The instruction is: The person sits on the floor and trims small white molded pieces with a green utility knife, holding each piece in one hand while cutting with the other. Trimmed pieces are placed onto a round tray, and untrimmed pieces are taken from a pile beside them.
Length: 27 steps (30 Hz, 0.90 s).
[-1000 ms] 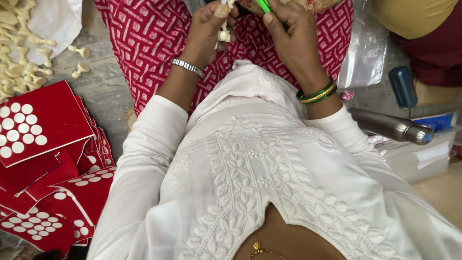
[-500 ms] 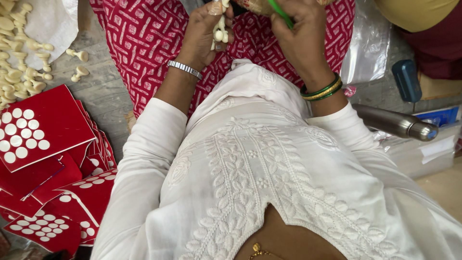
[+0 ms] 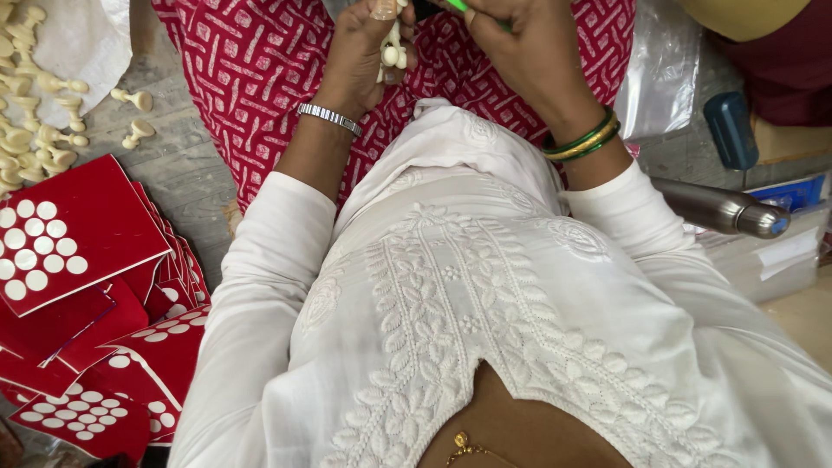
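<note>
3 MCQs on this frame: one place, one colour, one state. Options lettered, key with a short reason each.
1. Where do the red cards with white round stickers lie?
A. On the floor at the person's left
B. On the person's lap
C. Beside the steel bottle

2. What colour is the slim tool in the right hand?
A. Blue
B. Green
C. Black

3. What is the state of the left hand?
A. Flat on the floor
B. Open, holding nothing
C. Closed around several cream pegs

Key:
1 A: the cards are stacked on the grey floor at the left edge, far from the steel bottle.
2 B: a green tip shows above the right hand's fingers.
3 C: the left fingers curl around the cream pegs, raised over the red patterned lap.
</note>
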Each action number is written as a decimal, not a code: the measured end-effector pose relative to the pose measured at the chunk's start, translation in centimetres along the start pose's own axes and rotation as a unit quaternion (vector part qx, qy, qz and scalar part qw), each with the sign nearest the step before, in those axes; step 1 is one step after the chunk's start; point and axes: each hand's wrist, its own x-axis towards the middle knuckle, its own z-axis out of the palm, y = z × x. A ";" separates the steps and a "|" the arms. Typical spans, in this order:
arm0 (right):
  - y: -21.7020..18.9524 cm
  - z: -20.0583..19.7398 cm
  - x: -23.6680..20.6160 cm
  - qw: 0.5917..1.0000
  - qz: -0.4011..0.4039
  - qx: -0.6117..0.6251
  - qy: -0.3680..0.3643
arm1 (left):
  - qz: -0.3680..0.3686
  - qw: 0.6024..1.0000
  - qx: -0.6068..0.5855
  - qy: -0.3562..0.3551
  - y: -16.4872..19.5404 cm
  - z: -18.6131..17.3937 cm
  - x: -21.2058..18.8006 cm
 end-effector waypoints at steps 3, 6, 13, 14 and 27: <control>0.1 0.4 -0.1 0.997 -0.025 -0.073 0.017 | -0.001 1.000 -0.015 -0.010 0.1 0.1 -0.1; -0.3 0.7 0.3 0.996 0.014 -0.088 0.022 | 0.007 1.000 -0.022 -0.007 0.5 0.4 -0.2; -2.1 2.1 -0.2 0.997 -0.073 -0.034 -0.002 | -0.020 1.000 0.023 -0.004 0.7 1.3 -0.8; -2.2 2.4 -0.1 0.994 -0.080 -0.068 0.002 | -0.015 0.999 0.035 -0.018 0.6 1.5 -1.0; 8.1 0.9 1.6 0.945 0.093 -0.205 0.237 | -0.014 0.979 -0.179 -0.094 2.4 2.8 -1.5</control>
